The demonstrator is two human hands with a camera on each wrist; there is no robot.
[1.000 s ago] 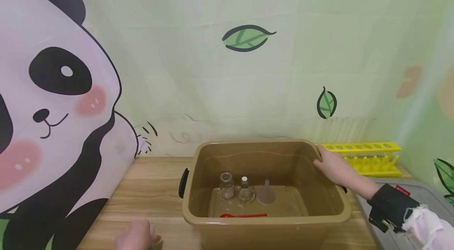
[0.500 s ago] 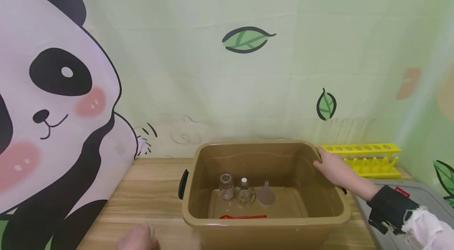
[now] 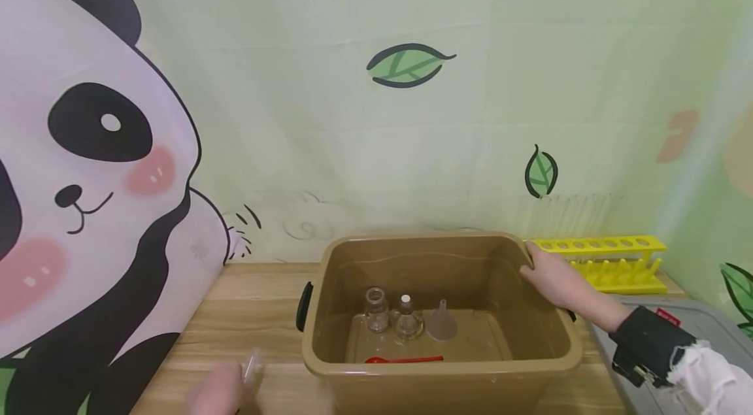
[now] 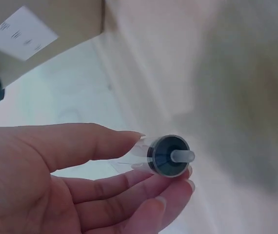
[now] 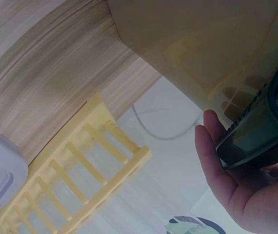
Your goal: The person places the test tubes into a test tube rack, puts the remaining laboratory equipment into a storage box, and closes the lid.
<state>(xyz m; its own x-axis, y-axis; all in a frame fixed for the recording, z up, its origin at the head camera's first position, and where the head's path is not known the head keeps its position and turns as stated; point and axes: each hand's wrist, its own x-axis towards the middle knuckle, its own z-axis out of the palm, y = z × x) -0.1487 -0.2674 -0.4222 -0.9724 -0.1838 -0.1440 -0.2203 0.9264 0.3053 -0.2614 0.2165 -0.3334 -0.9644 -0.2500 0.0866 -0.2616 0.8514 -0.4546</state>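
At the lower left of the head view, my left hand [image 3: 215, 393] holds a clear syringe [image 3: 251, 366]. The left wrist view shows the syringe's dark plunger end and translucent nozzle [image 4: 182, 156], pinched between thumb and fingers. My right hand [image 3: 554, 279] grips the right side of a brown plastic bin [image 3: 435, 390]; in the right wrist view its fingers wrap the dark handle [image 5: 256, 131]. On the bin's floor are a wide-mouthed glass jar [image 3: 376, 312], a glass bottle with a white top [image 3: 407, 320], a clear funnel [image 3: 441, 325] and a red spoon [image 3: 406, 359].
Behind my right hand stands a yellow test tube rack [image 3: 623, 284] with clear tubes on it. A grey lid [image 3: 694, 330] lies to the right. The wooden table [image 3: 265, 297] meets a green curtain printed with a panda [image 3: 106, 193].
My left hand has shifted slightly left and the syringe now shows more, sticking up beside the fingers. The right hand and the bin stay in place.
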